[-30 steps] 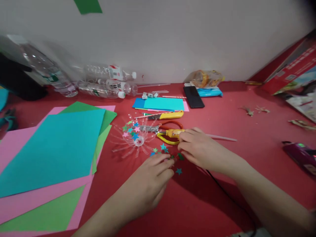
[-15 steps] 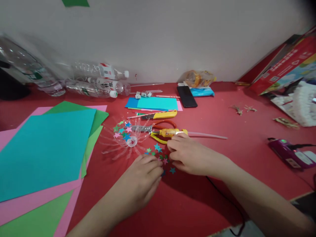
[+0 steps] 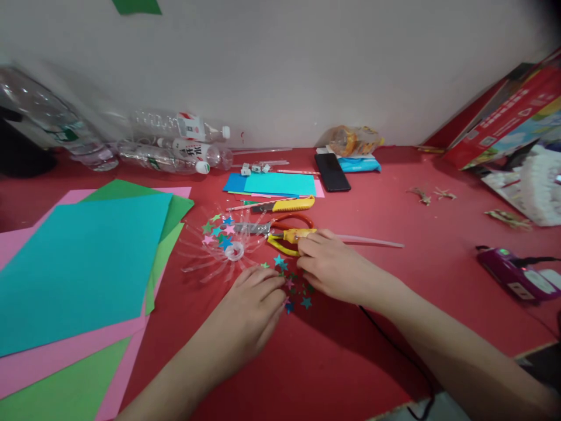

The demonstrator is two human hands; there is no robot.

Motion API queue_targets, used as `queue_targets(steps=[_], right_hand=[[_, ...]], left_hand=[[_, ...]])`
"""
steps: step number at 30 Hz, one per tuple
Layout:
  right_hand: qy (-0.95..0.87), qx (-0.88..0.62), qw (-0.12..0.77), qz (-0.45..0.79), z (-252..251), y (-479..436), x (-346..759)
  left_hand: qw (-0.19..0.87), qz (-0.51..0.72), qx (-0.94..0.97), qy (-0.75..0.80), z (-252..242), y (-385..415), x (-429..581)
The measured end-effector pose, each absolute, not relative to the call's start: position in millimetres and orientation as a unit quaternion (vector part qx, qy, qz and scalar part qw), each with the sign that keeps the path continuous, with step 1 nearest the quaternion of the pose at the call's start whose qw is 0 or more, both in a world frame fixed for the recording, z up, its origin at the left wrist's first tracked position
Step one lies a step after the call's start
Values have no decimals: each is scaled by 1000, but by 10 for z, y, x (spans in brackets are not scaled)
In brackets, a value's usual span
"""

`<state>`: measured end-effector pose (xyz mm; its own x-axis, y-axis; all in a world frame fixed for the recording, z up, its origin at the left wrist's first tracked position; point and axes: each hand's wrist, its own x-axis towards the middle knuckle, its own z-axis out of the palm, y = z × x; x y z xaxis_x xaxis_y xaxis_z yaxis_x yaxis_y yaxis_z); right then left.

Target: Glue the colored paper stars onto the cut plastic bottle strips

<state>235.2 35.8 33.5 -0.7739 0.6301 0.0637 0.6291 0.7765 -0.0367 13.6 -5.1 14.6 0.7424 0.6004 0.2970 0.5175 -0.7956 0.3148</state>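
My left hand [image 3: 254,301] is low over the red table, its fingers bent together beside loose paper stars [image 3: 305,303]; anything in its fingertips is hidden. Across from it, my right hand [image 3: 333,269] has its fingers curled inward, their tips hidden, and it partly covers a yellow glue gun [image 3: 291,235]. A pale pink glue stick [image 3: 372,240] points right from the gun. Scissors [image 3: 252,228] with red and yellow handles lie by the gun. Left of them, a cut clear bottle top [image 3: 235,251] spreads its strips flat, with coloured stars [image 3: 225,242] on it.
Large coloured sheets [image 3: 87,263] cover the left side. Plastic bottles [image 3: 162,156] lie along the wall. Behind the scissors are a yellow cutter [image 3: 293,204], paper strips [image 3: 280,183] and a phone [image 3: 333,172]. A purple power strip [image 3: 517,272] sits at right.
My left hand has shifted slightly left, uncovering more stars. My right hand has moved a little and hides the back of the glue gun more.
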Motion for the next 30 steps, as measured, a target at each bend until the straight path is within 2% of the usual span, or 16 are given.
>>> queue_targets(steps=[10,30], right_hand=[[-955,-293,19,45,374,277,2295],[-939,-330,35,87,231,230,2289]], left_hand=[[136,196,924,299,151,-33,121],[181,163,922,301,196,-93,160]])
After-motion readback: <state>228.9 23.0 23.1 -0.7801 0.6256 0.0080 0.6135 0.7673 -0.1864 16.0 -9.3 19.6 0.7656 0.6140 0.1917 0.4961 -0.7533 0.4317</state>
